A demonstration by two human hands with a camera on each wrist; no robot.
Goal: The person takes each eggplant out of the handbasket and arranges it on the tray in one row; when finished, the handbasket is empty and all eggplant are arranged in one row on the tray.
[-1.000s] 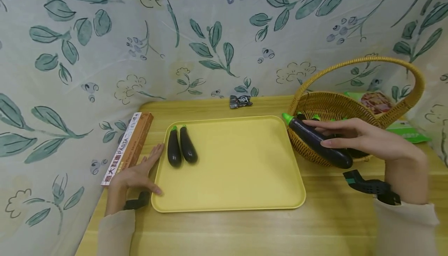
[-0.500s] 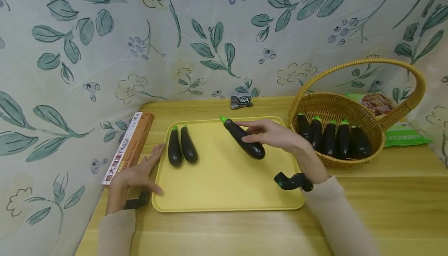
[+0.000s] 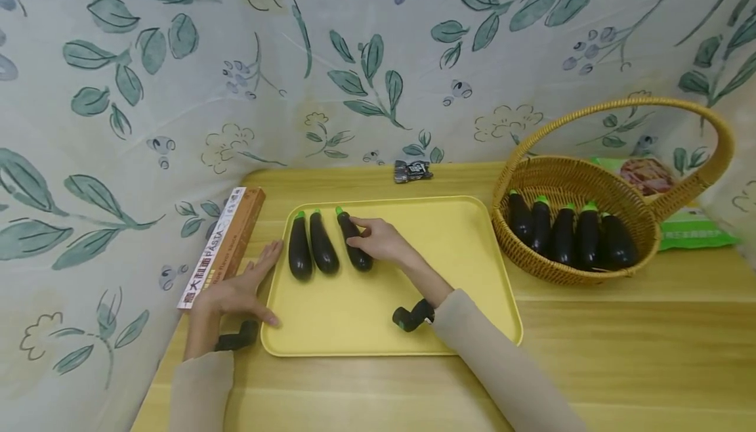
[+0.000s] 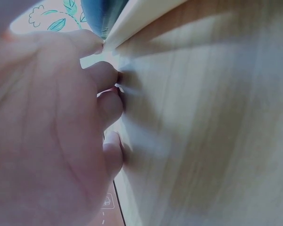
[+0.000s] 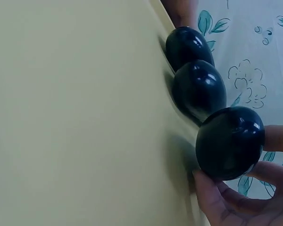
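My right hand (image 3: 380,241) pinches a dark purple eggplant (image 3: 356,241) with a green stem, over the left half of the yellow tray (image 3: 413,314). Beside it two similar eggplants, one in the middle (image 3: 323,243) and one at the left (image 3: 300,248), lie side by side near the tray's left rim. In the right wrist view the held eggplant (image 5: 231,143) shows its rounded end between thumb and fingers, closest to the camera. My left hand (image 3: 239,294) rests with spread fingers at the tray's left edge; in the left wrist view its fingertips touch the wooden table (image 4: 203,117).
At the right stands a wicker basket (image 3: 590,274) with a tall handle, holding several eggplants (image 3: 564,235). A green food bag (image 3: 697,228) lies behind it. The pasta box (image 3: 221,248) is left of the tray, a small black packet (image 3: 412,171) behind it. Floral cloth hangs at the back.
My right hand has carried the eggplant leftward from the basket, across the tray, to beside the other two. The left hand has stayed at the tray's edge.
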